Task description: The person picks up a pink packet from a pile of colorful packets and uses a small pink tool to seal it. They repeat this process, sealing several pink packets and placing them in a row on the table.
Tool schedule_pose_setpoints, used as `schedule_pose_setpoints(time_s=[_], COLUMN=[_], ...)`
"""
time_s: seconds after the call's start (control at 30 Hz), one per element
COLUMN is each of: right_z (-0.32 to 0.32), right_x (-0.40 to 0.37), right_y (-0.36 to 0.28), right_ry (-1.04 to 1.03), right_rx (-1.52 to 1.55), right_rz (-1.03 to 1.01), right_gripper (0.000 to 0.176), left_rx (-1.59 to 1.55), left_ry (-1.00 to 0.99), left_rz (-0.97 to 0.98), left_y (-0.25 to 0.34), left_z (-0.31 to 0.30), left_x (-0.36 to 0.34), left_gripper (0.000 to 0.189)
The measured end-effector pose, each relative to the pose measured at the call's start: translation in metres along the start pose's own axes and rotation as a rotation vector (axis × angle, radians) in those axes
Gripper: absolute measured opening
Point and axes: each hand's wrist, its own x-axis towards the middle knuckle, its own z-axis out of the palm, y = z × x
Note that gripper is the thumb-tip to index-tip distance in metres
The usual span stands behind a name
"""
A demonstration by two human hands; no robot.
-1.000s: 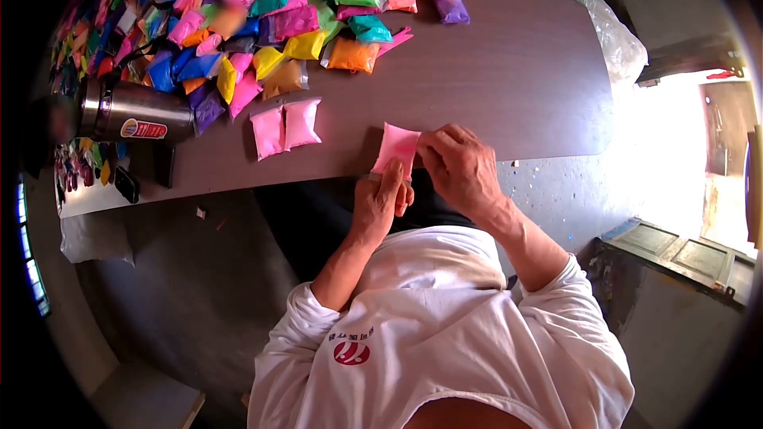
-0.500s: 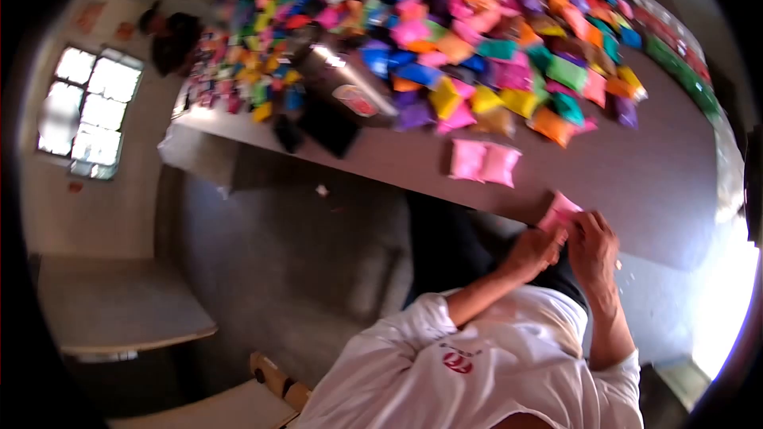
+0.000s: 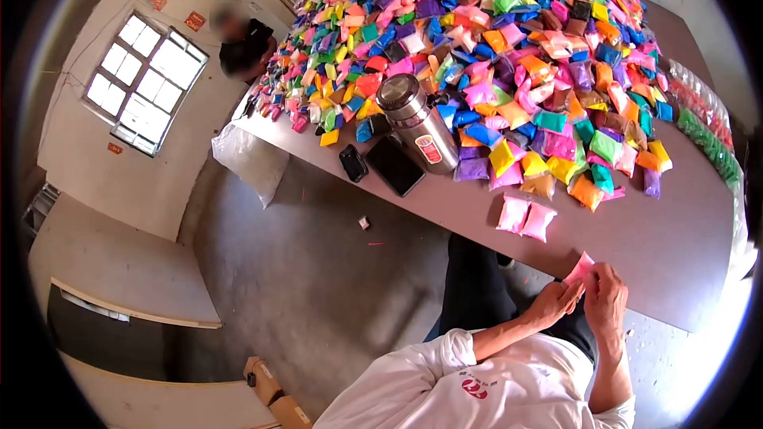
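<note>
Just beyond the table's front edge, a small pink packet (image 3: 581, 265) is held between my two hands. My left hand (image 3: 552, 304) has its fingers closed on the packet's lower side. From the right, my right hand (image 3: 606, 299) pinches the same packet, and its fingers hide part of it. Two joined pink packets (image 3: 525, 218) lie flat on the table in front of my hands. Behind them spreads a large heap of small colourful packets (image 3: 509, 71).
A steel flask (image 3: 427, 131) stands on the grey-brown table (image 3: 636, 250) beside a black phone (image 3: 397, 165) and a small black case (image 3: 353, 164). Clear and green plastic bags (image 3: 707, 147) line the right edge. Another person (image 3: 245, 48) is at the far left end.
My head view has shifted, so the whole scene sits lower and further right, and it is sharper. Both hands stay on the pink packet.
</note>
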Motion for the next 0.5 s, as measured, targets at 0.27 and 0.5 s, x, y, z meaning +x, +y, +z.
schedule_pose_setpoints(time_s=[0.27,0.5], right_z=[-0.005,-0.004], right_x=[0.007,0.008], right_y=[0.002,0.008], right_ry=[0.008,-0.032], right_rx=[0.187,0.11], right_rz=[0.376,0.322], right_gripper=[0.033,0.032], left_rx=[0.128,0.837], left_ry=[0.057,0.117], left_rz=[0.288,0.358], left_y=[-0.004,0.004], left_z=[0.009,0.005], left_x=[-0.001,-0.002], left_gripper=[0.044,0.032])
